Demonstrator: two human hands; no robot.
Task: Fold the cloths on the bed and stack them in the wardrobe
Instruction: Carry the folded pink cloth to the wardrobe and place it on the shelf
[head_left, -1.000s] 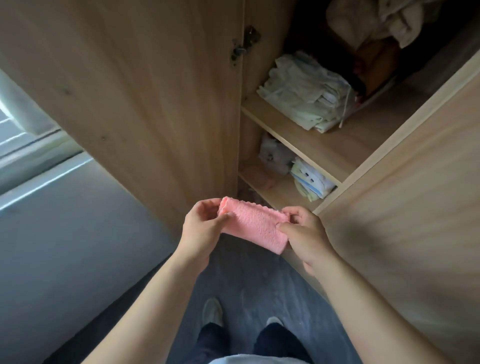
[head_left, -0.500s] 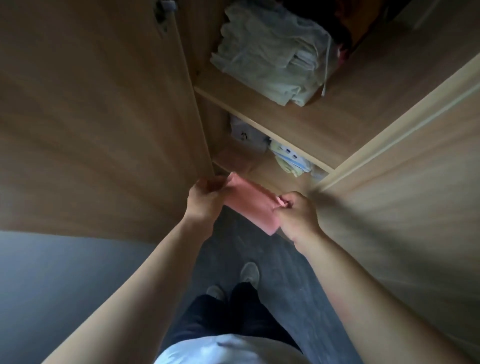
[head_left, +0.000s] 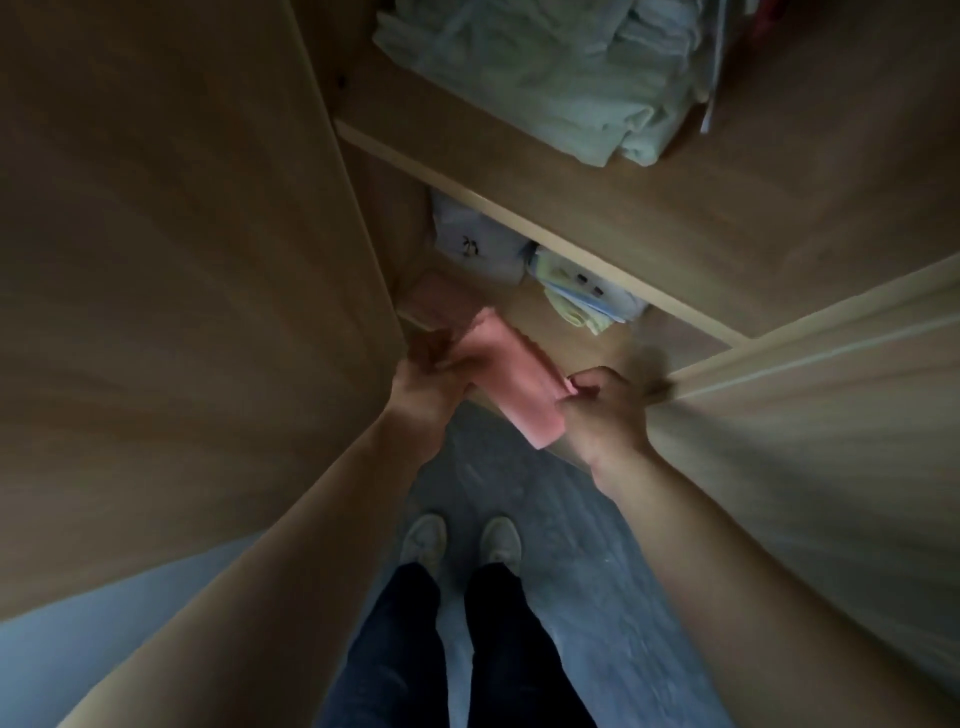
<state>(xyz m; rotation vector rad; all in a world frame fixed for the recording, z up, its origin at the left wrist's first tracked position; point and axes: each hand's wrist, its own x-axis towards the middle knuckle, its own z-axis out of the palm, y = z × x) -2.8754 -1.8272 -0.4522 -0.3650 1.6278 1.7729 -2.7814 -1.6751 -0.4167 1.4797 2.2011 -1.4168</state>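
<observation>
Now the folded pink cloth is at the mouth of the lower shelf — a second ago it was held well out in front of the wardrobe, over the floor, and both hands have carried it forward and down since. The left hand grips the cloth's far end close against the open wardrobe door; motion blur smears its fingers, but they look curled round the fabric. The right hand pinches the near edge between thumb and fingers. The cloth has kept its fold through the move and slopes from the shelf edge down toward the person. Just behind its far end, on the same shelf, lies what appears to be another pink cloth, with white folded items further in. Folding of this piece looks finished; by my reading, what remains is to lay it flat on that pink one and let go without the layers sliding open.
</observation>
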